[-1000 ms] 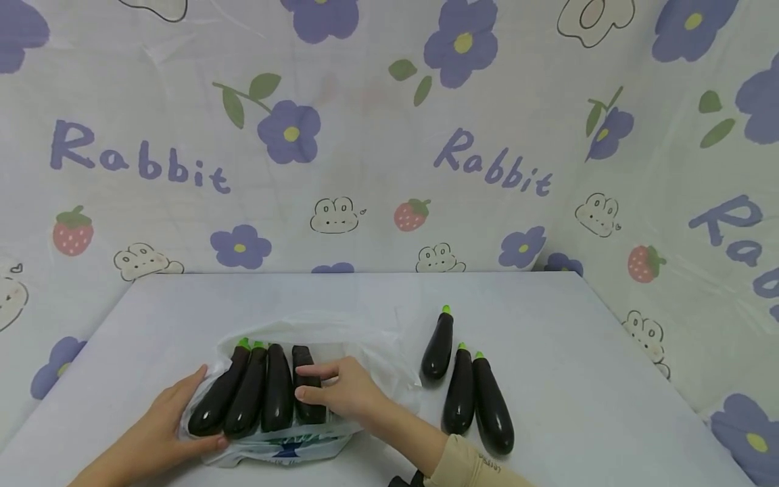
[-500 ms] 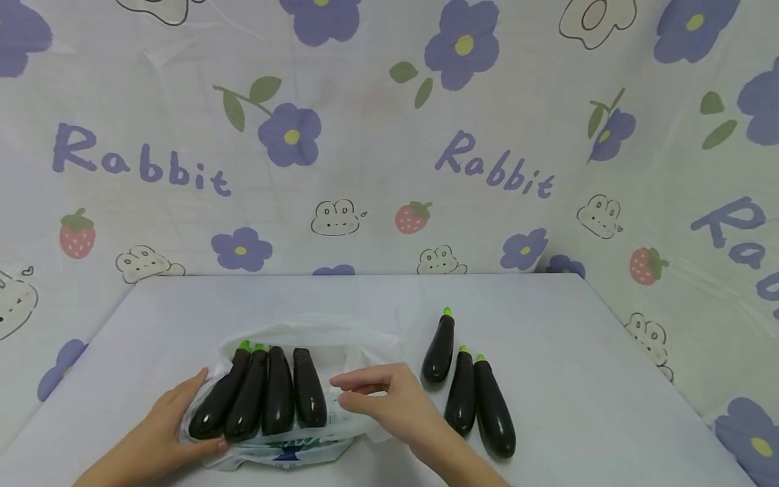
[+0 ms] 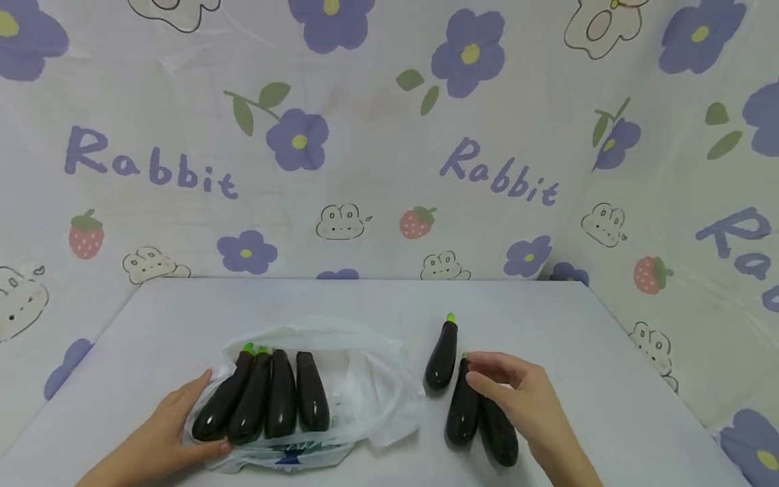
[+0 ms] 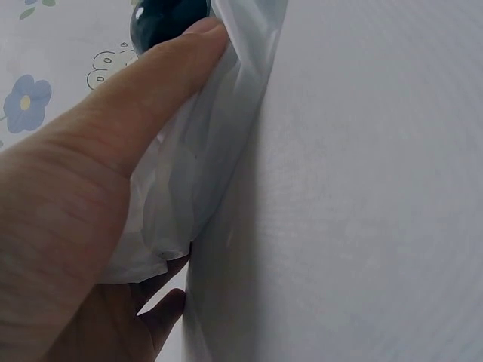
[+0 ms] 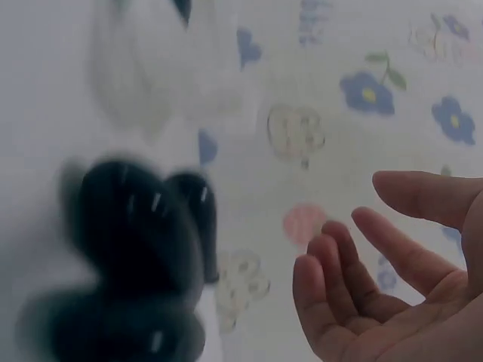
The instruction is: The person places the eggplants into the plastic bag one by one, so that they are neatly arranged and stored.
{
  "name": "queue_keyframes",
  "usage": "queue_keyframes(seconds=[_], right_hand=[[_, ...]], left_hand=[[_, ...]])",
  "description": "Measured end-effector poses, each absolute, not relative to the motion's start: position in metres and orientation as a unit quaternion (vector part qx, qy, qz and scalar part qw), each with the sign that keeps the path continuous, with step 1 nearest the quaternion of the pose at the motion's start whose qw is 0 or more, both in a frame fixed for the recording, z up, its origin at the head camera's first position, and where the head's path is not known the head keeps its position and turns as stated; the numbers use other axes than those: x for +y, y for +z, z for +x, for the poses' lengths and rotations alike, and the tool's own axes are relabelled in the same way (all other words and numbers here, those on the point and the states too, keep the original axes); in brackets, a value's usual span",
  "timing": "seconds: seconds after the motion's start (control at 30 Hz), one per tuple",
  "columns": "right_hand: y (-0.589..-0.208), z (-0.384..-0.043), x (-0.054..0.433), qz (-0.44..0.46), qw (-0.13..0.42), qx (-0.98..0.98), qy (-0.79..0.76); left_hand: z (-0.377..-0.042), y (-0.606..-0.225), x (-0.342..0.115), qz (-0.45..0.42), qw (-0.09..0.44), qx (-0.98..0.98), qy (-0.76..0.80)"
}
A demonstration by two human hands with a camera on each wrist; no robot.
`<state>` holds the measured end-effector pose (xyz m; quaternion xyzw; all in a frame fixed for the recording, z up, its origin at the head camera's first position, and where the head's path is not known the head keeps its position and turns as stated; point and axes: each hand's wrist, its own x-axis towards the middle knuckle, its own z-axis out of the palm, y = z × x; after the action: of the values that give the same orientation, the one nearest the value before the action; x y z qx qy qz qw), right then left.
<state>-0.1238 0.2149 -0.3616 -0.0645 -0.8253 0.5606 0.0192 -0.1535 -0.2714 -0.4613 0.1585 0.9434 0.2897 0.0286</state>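
Note:
A white plastic bag (image 3: 380,392) lies on the table with its mouth spread. Several dark eggplants (image 3: 281,399) sit side by side in its left part, two showing green stems. My left hand (image 3: 161,433) holds the bag's left edge, its thumb (image 4: 177,64) over the plastic and beside the leftmost eggplant. Right of the bag lie three more eggplants, one farther back (image 3: 441,358) and two side by side (image 3: 462,412). Over that pair hovers my right hand (image 3: 529,399), fingers loosely bent and nothing between them; in the right wrist view its fingers (image 5: 343,271) are spread apart from the thumb.
The white table (image 3: 608,406) reaches back to a cloth backdrop (image 3: 365,155) printed with flowers, rabbits and strawberries. The cloth also hangs along the table's left and right sides. Print in blue and green shows on the bag's front (image 3: 289,456).
My right hand has let go of the fourth eggplant in the bag and moved right, over the loose pair. My left hand has stayed at the bag's left edge.

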Motion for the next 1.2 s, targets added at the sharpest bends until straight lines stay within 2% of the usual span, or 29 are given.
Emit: queue_keyframes(seconds=[0.1, 0.4, 0.8, 1.2], right_hand=[[-0.369, -0.125, 0.242, -0.092, 0.007, -0.832, 0.547], [-0.391, -0.133, 0.296, -0.097, -0.031, -0.834, 0.542], [-0.413, -0.133, 0.296, -0.118, -0.090, -0.793, 0.591], [-0.417, -0.132, 0.297, -0.136, -0.093, -0.793, 0.587]], left_hand=[[-0.152, -0.461, -0.272, 0.149, 0.042, 0.944, 0.292], [-0.153, -0.461, -0.274, 0.170, -0.005, 0.942, 0.290], [-0.150, -0.461, -0.274, 0.165, 0.007, 0.943, 0.290], [-0.149, -0.458, -0.274, 0.167, 0.012, 0.942, 0.291]])
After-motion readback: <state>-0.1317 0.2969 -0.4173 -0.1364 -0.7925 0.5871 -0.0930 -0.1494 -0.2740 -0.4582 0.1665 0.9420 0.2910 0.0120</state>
